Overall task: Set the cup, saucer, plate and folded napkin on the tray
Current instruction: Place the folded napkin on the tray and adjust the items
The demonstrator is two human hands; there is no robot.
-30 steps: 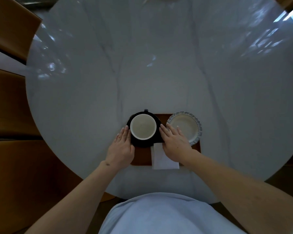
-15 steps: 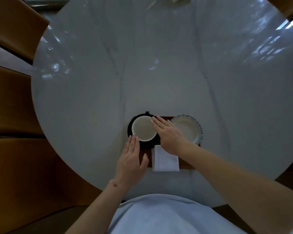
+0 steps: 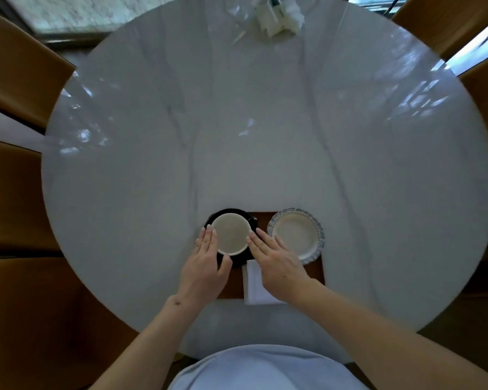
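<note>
Both grips (image 3: 206,263) (image 3: 276,263) flat beside cup (image 3: 231,233) on saucer (image 3: 237,215)

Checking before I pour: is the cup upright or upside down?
Upright: the cup shows its round open mouth and pale inside, standing on the black saucer.

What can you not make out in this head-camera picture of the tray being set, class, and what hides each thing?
- Tray: mostly covered by the saucer, plate, napkin and both hands.
- Napkin: partly under the right hand.
- Whether the left hand grips the cup or only touches it.
- White things at the table's far edge: cut off, blurred.
</note>
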